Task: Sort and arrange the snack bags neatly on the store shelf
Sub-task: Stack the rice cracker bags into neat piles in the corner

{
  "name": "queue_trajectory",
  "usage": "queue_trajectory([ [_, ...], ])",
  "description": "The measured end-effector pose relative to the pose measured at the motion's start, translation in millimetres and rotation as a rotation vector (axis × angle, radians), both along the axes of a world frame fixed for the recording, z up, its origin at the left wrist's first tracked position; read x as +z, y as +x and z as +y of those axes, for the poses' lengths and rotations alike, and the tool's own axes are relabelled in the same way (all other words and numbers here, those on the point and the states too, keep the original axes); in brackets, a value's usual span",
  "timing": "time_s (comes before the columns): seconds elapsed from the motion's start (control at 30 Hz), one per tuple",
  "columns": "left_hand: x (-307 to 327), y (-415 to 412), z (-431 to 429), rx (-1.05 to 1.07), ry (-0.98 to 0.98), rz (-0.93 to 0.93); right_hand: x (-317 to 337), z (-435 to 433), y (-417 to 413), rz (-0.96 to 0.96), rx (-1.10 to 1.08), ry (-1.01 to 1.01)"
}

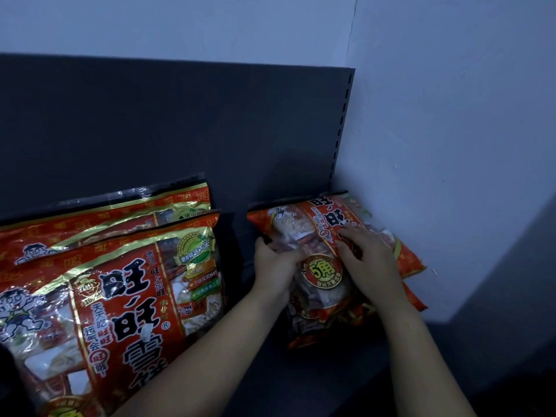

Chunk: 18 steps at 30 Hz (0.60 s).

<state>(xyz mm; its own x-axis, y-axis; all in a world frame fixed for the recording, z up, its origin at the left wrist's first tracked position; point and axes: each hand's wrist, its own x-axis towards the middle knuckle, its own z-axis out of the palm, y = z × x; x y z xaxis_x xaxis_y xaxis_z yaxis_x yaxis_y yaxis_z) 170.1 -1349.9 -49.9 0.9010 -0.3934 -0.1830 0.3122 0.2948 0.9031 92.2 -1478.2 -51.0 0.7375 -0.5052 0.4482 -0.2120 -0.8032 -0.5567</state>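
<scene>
Shop, dark slotted shelf unit (180, 121), stacked red snack bags (120, 296)

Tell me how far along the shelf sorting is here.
Done: two large bags lean upright at left. In hand: left hand grips, right hand presses the small-bag stack by the wall. Left: squaring that skewed stack.

On the shelf (346, 380), two large bags (126, 296) are leaned at left (one behind the other); a smaller stack (319, 284) is laid at right, beside the wall (451, 176).
</scene>
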Motion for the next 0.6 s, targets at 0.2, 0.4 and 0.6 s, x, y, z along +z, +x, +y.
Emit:
queue_trajectory([
  [0.2, 19, 6, 15, -0.102, -0.129, -0.223, 8, 0, -3, -0.137, 0.014, 0.085],
  [0.4, 16, 24, 45, -0.071, 0.146, -0.715, 8, -6, -8, -0.189, -0.024, 0.3],
  [0.6, 11, 22, 65, -0.027, 0.353, -0.998, 12, -14, -12, -0.205, 0.063, 0.653],
])
